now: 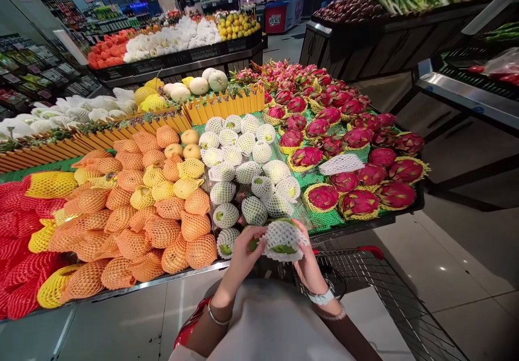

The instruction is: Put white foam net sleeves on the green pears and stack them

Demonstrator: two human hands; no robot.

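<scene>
A green fruit in a white foam net (283,240) is held between my two hands, just over the front edge of the fruit stand. My left hand (244,253) grips its left end, with thumb and fingers bent around it. On the other end, the fingers of my right hand (307,258) are closed at the netting. Some green skin shows through and below the net. Directly behind my hands lie several similar green fruits in white foam nets (254,209), in rows on the stand. The exact kind of fruit is unclear.
Orange-netted fruits (133,236) fill the stand to the left, with red-netted ones (24,263) beyond. Dragon fruits (359,201) lie to the right, with an empty white foam net (341,164) among them. A shopping cart (365,269) stands at my right.
</scene>
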